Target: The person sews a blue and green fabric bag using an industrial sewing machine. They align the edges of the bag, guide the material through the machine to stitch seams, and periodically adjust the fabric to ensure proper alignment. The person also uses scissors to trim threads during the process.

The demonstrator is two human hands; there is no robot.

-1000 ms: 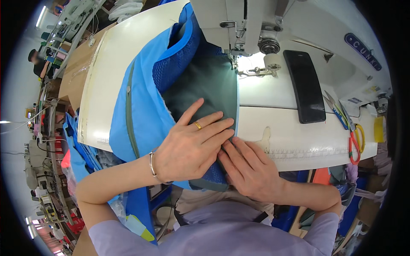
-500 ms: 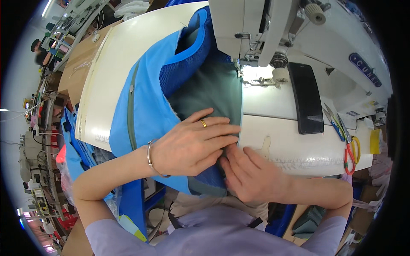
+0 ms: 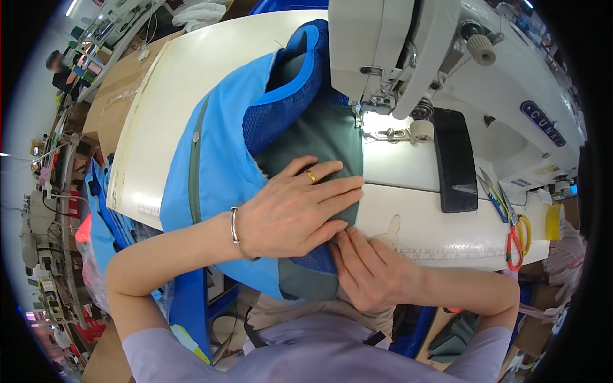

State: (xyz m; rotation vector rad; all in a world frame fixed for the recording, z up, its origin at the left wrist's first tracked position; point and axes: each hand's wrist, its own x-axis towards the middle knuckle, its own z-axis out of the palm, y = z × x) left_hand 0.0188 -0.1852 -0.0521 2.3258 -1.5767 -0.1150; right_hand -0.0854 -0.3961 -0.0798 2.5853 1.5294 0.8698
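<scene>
A bright blue sewn fabric piece (image 3: 220,140) with a dark grey-green zip strip (image 3: 194,167) and blue mesh (image 3: 262,121) lies folded across the sewing table. Its grey-green fabric panel (image 3: 313,137) runs under the presser foot (image 3: 357,116) of a white sewing machine (image 3: 377,38). My left hand (image 3: 297,207), with a ring and a bracelet, rests flat on this panel, fingers stretched toward its right edge. Just below, my right hand (image 3: 377,268) pinches the panel's near edge between thumb and fingers. The pinched edge is partly hidden by the fingers.
A black phone (image 3: 456,159) lies right of the needle area. Beyond it are scissors with red and yellow handles (image 3: 514,239) and a yellow tape roll (image 3: 553,221). A ruler strip (image 3: 453,254) follows the table's front edge. More blue fabric (image 3: 105,204) hangs at left. A person (image 3: 60,73) is far left.
My left fingers have spread a little on the panel, and my right fingers now sit lower along the edge. The view has shifted slightly. The fabric stays under the presser foot.
</scene>
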